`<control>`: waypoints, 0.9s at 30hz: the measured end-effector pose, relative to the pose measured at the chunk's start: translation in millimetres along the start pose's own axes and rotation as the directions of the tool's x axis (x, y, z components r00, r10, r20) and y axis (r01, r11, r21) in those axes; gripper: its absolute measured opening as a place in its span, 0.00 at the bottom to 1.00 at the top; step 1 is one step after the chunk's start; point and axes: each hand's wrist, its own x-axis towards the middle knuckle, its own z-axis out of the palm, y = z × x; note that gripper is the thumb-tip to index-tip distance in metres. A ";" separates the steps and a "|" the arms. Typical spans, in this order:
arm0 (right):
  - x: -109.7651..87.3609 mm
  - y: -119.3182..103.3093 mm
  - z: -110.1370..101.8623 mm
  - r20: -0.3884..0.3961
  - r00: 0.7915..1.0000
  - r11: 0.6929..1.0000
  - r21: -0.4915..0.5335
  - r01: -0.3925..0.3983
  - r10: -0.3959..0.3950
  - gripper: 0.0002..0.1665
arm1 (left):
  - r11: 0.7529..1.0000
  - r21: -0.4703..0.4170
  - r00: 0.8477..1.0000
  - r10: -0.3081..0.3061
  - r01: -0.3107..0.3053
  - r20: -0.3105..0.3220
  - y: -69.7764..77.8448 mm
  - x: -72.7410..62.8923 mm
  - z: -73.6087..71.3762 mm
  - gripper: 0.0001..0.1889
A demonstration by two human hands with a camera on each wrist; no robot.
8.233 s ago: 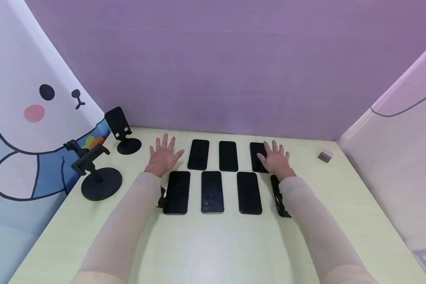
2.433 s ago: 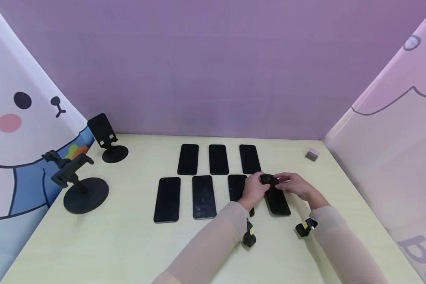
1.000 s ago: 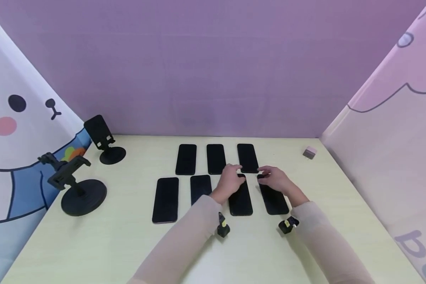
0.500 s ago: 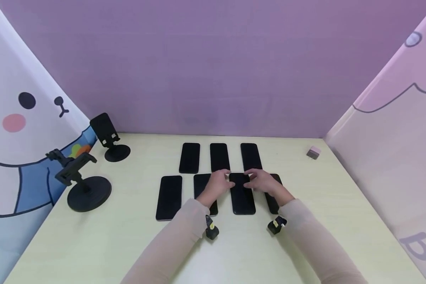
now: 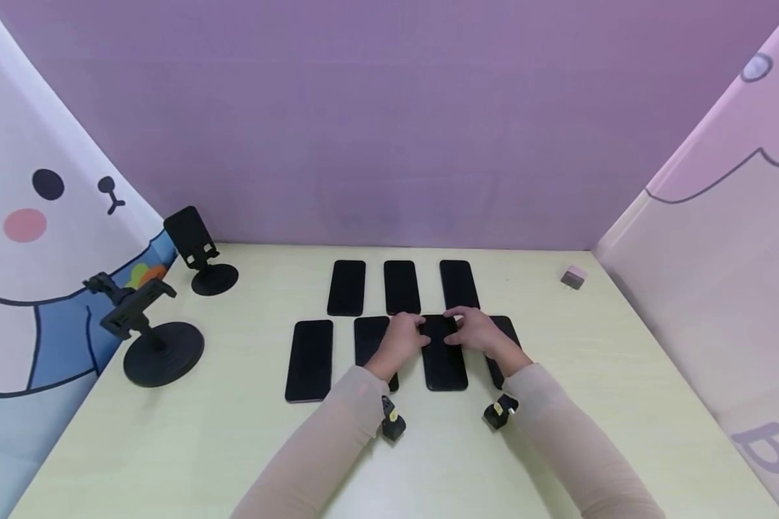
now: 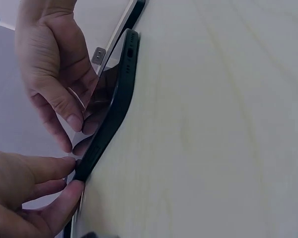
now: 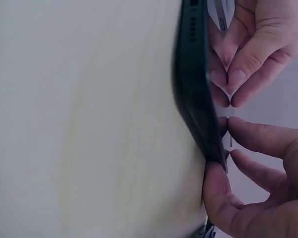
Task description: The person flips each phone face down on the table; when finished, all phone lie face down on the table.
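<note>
A black smartphone [image 5: 444,364] lies screen up, third from the left in the front row. My left hand [image 5: 399,339] holds its far left corner, index finger and thumb at the edge. At the far right corner, my right hand [image 5: 480,333] grips it, fingers bent over the screen. Close up in the left wrist view, the left hand [image 6: 30,196] has its thumb against the side of the phone [image 6: 111,109]. In the right wrist view, the right thumb presses the near edge and the fingertips are mirrored in the glass. Its bottom end shows a charging port.
Three phones lie in the back row, among them the rightmost phone [image 5: 459,284]. Forearms partly cover the neighbouring front phones [image 5: 508,330]. Two black stands, one a round-based phone stand [image 5: 164,353], are at left. A small pink-and-grey block [image 5: 573,277] sits far right.
Both hands were flat at first, then at the rightmost front phone. They have since shifted left onto the third one. In the last half second they barely moved.
</note>
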 end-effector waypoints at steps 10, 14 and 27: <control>-2.9 2.6 -3.9 0.005 0.999 0.986 0.165 0.038 -0.039 0.29 | 1.000 0.006 1.000 -0.014 0.014 0.024 -1.7 1.7 -0.6 0.19; -5.0 4.4 -8.5 0.015 0.998 0.977 0.205 0.062 -0.067 0.29 | 1.000 -0.012 0.999 -0.021 0.022 0.033 -0.5 0.8 -0.4 0.19; -9.8 1.5 -19.7 0.017 0.994 0.955 0.280 0.098 -0.107 0.28 | 0.992 -0.123 1.000 -0.015 0.017 0.013 4.0 -1.6 5.2 0.19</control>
